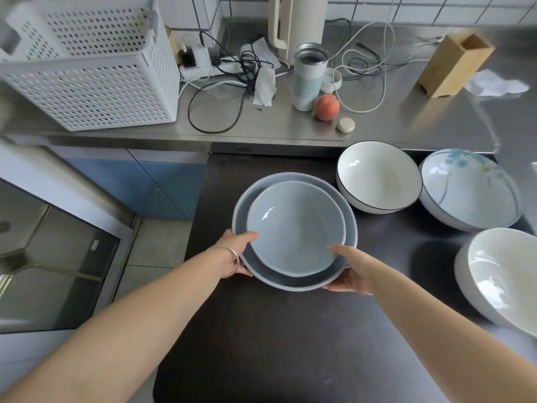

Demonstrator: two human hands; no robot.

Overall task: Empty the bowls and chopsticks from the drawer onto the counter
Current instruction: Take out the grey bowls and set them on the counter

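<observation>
I hold a stack of two grey-blue bowls over the dark drawer floor [261, 330]: a smaller bowl [293, 228] nested in a larger bowl [350, 225]. My left hand [235, 254] grips the stack's left rim, thumb on the inner bowl. My right hand [351, 271] grips the right rim from below. In the drawer to the right sit a white bowl with a black rim [377, 175], a white bowl with a blue-green flower pattern [467, 190] and a plain white bowl [502, 280]. I see no chopsticks.
The steel counter [284, 126] beyond the drawer carries a white perforated basket [96, 82], tangled cables and a power strip [220, 65], a tumbler [308, 77], a peach [327, 107], a small round stone-like disc [345, 125], a wooden block [453, 65] and crumpled paper [494, 82].
</observation>
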